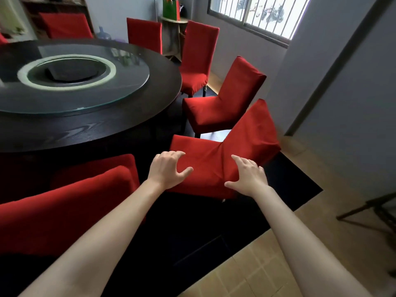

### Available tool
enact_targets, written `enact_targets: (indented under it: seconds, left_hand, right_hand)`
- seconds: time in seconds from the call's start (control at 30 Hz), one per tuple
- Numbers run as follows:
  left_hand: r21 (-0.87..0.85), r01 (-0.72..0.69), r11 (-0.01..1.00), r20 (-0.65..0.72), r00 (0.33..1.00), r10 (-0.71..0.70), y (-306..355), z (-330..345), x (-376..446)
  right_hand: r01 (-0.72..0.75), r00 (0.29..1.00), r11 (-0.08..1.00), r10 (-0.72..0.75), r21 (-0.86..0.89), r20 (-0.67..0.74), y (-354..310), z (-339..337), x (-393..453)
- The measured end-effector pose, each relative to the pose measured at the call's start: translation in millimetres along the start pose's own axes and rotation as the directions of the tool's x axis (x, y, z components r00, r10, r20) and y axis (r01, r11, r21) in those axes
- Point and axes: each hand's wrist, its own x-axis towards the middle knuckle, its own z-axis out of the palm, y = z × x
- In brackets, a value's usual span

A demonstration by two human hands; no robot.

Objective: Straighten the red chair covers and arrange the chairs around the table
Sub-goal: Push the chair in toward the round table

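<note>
Left hand (169,170) & right hand (246,175), fingers spread wide, holding nothing, over near red chair cover (214,159), right of desk (90,129).

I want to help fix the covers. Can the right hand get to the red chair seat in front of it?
Probably yes. The right hand hovers open right over the red chair seat, fingers spread, and nothing lies between them. The left hand is just as near.
</note>
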Motion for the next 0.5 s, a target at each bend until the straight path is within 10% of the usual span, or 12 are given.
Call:
enact_targets:
  seconds: [0.5]
  left_hand:
    - [0.012, -0.038, 0.999, 0.120, 0.992, 0.036, 133, 111, 133]
  right_hand:
    - [-0.003, 1.000, 1.000, 0.003, 0.001, 0.005, 164, -19, 111]
